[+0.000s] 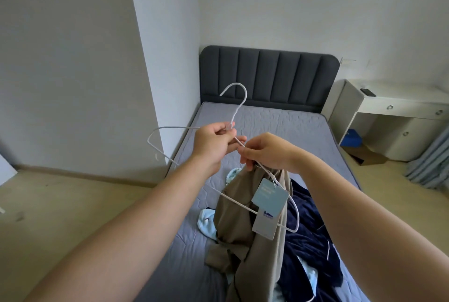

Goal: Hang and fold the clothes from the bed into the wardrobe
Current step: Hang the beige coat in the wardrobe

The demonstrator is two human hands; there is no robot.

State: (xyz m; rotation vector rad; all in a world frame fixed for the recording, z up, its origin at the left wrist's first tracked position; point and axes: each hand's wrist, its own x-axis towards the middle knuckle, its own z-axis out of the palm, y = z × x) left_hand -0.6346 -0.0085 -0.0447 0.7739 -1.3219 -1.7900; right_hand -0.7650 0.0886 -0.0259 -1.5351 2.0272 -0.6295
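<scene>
Nearest, at the foot of the bed (279, 126), lies the heap: a navy garment (308, 233) and a pale blue piece (206, 225). The khaki garment (240, 219) hangs down over them, its lowest folds resting on the mattress and paper tags (269, 196) dangling near its top.

Above the heap, the right hand (267, 153) has its fingers closed in a pinch on the sloping shoulder wire of the white wire hanger (238, 112). The gathered top of the khaki cloth sits right beneath them; whether they also hold cloth I cannot tell. Just beside it, nearly touching, the left hand (216, 141) grips the hanger's neck under the hook, fingers curled round it.

The hanger's long axis runs from the far left down to the near right, with the hook standing up and opening to the left. The khaki garment's long axis drops straight down from the right fingers. The lower bar crosses in front of the cloth, so the garment seems threaded through the frame's near-right half. The right hand is the nearer to the cloth and looks best placed to draw it along the bar while the left steadies.

Beyond are the dark headboard (267, 75) and a white bench (401, 103); the wardrobe is out of view
</scene>
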